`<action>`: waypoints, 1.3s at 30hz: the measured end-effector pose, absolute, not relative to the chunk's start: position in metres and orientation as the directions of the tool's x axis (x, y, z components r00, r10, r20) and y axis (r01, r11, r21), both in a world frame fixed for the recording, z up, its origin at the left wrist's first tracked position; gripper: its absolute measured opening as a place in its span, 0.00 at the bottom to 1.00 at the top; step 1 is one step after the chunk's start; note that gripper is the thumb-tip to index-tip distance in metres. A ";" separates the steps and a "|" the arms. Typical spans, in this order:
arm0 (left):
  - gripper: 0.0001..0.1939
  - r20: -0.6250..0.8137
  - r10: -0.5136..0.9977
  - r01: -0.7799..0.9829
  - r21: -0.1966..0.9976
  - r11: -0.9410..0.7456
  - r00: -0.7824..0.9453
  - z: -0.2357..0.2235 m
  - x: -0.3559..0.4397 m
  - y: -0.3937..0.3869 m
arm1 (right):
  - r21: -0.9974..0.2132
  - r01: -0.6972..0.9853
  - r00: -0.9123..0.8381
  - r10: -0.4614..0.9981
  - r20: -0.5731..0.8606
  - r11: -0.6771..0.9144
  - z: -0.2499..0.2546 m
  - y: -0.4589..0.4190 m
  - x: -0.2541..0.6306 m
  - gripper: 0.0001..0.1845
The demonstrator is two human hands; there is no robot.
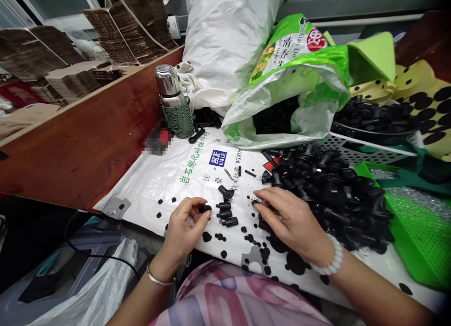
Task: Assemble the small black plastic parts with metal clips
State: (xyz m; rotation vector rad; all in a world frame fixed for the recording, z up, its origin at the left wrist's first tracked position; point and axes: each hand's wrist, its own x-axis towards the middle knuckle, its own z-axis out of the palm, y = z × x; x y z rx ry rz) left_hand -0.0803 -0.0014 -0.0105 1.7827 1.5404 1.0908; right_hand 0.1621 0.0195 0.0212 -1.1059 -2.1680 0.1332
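Clenched between thumb and fingertips, a small black plastic part (204, 208) sits in the left hand (185, 225), while the right hand (292, 218) rests its fingertips (264, 197) on a tiny dark piece (255, 202), too hidden to tell whether it is gripped. Far left, at 10 o'clock, stacks of corrugated cardboard (35, 53) sit beyond a reddish wooden board (81, 143). Near 12 o'clock stand a steel vacuum flask (169, 81) in a green woven sleeve and a white sack (225, 39). The white printed sheet (158, 180) on the bench carries green Chinese characters, a blue KAILE logo (217, 158) and "W902"; several black parts (224, 213) lie on it just right of the left hand. A heap of black parts (334, 199) spreads at 2 o'clock, under a green plastic bag (299, 49) reading 清香米. At 3 o'clock sits a green mesh tray (416, 227) of small silver bits.
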 end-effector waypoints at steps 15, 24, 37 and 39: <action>0.12 0.270 0.928 0.813 0.460 -0.358 0.256 -0.021 -0.079 0.006 | 0.171 0.865 -0.493 0.863 0.112 0.472 0.018 0.109 0.140 0.11; 0.15 0.252 0.938 0.683 0.644 -0.345 0.237 -0.018 -0.085 0.004 | 0.083 0.874 -0.485 0.869 0.097 0.478 0.026 0.104 0.146 0.10; 0.09 0.206 0.943 0.777 0.534 -0.332 0.261 0.016 -0.077 0.074 | -0.405 0.748 -0.380 0.840 0.387 0.525 0.029 0.038 0.184 0.06; 0.09 0.166 0.941 0.818 0.465 -0.338 0.294 0.022 -0.071 0.088 | -0.461 0.720 -0.343 0.843 0.415 0.520 0.028 0.032 0.187 0.05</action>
